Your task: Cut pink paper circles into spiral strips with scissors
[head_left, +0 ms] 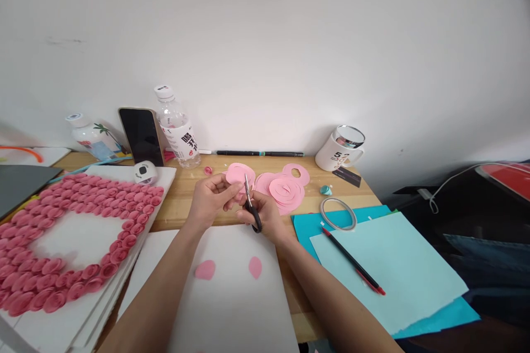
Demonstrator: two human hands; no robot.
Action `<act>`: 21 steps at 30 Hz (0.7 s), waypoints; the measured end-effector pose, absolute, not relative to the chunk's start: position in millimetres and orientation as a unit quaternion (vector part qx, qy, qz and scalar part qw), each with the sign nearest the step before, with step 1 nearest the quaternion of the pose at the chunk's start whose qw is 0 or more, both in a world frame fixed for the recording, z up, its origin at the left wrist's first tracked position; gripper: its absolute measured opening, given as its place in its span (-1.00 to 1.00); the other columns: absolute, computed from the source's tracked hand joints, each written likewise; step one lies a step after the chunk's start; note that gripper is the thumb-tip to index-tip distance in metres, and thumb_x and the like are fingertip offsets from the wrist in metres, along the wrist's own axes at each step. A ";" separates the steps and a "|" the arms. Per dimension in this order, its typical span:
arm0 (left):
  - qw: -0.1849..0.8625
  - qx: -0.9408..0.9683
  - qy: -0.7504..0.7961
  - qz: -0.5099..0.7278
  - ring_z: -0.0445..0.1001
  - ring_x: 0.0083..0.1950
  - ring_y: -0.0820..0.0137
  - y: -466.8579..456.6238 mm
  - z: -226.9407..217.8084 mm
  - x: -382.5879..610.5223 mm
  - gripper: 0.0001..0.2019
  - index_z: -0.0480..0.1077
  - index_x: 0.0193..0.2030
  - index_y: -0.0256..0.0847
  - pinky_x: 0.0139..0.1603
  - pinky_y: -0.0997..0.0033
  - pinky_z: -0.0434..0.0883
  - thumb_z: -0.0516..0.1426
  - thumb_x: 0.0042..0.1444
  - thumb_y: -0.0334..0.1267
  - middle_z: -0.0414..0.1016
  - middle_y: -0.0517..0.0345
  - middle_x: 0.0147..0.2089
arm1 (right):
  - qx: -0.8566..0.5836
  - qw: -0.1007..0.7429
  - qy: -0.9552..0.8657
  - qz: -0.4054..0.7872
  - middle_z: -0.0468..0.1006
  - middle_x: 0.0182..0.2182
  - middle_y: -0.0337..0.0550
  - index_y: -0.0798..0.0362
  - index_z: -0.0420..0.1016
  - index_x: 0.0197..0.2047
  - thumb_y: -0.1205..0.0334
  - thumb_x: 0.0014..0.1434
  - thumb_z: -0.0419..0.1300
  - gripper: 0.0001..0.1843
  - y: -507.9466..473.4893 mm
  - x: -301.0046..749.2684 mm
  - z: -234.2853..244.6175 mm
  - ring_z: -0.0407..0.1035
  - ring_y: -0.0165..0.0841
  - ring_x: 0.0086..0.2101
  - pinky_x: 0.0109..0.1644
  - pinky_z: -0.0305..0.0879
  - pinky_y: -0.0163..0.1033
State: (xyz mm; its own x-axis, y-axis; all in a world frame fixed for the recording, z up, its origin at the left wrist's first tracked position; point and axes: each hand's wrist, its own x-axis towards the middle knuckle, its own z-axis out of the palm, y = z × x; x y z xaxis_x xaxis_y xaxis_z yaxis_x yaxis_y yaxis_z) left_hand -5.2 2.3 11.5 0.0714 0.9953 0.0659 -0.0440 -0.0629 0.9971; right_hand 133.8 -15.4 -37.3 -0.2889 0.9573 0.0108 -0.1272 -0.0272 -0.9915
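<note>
Pinched in my left hand (212, 198) is a piece of pink paper (236, 174) with a rounded outline, raised over the table. My right hand (267, 214) grips black-handled scissors (253, 215); their blades point up and lie over the pink paper. Whether the blades are parted is hard to see. Just right of the scissors lie pink paper spirals (286, 192), and behind them a pink ring-shaped piece (301, 174). Two small pink paper scraps, one left (205, 269) and one right (255, 267), rest on the white sheet (232, 309) below my hands.
At left, a board with rolled pink paper flowers (103, 212) lies near a phone (141, 135) and a bottle (178, 132). On the right are a mug (337, 149), a tape roll (350, 212), a pen (351, 259) and light blue paper (406, 265). A wall stands behind.
</note>
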 end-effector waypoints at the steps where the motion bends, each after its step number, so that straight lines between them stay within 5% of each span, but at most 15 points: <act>1: 0.505 0.529 0.456 0.507 0.18 -0.72 0.63 1.9 11.0 -4.4 -0.80 0.35 -0.57 -0.29 -0.71 0.58 0.14 0.25 -0.13 -0.24 0.32 0.30 -0.68 | -0.387 0.450 -0.535 0.602 0.20 -0.67 -0.41 0.08 0.26 -0.43 0.11 -0.21 0.37 -0.61 -15.4 133.5 -37.0 0.05 -0.55 -0.64 -0.58 0.00 -0.41; 12: 0.502 0.568 0.476 0.446 0.20 -0.69 0.61 -1.9 10.3 -3.3 -0.74 0.28 -0.62 -0.27 -0.67 0.58 0.19 0.20 -0.07 -0.19 0.28 0.29 -0.73 | -0.361 0.486 -0.552 0.573 0.32 -0.49 -0.28 0.07 0.25 -0.38 0.03 -0.28 0.41 -0.50 -12.9 133.4 -39.4 0.19 -0.46 -0.49 -0.43 0.13 -0.34; 21: 0.484 0.576 0.479 0.452 0.17 -0.71 0.61 -0.6 10.2 -3.7 -0.70 0.25 -0.65 -0.26 -0.67 0.57 0.18 0.20 -0.08 -0.14 0.25 0.30 -0.76 | -0.377 0.470 -0.544 0.584 0.26 -0.56 -0.33 0.09 0.24 -0.40 -0.02 -0.28 0.40 -0.48 -14.7 134.1 -34.3 0.04 -0.53 -0.56 -0.52 -0.01 -0.39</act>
State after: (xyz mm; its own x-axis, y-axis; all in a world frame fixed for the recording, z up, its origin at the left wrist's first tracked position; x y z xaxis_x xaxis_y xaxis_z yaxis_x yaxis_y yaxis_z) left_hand -3.7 -0.6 10.2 0.1317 0.9896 0.0573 0.1147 -0.0727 0.9907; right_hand 134.1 -14.7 -34.3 -0.2744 0.9590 0.0706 -0.1378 0.0335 -0.9899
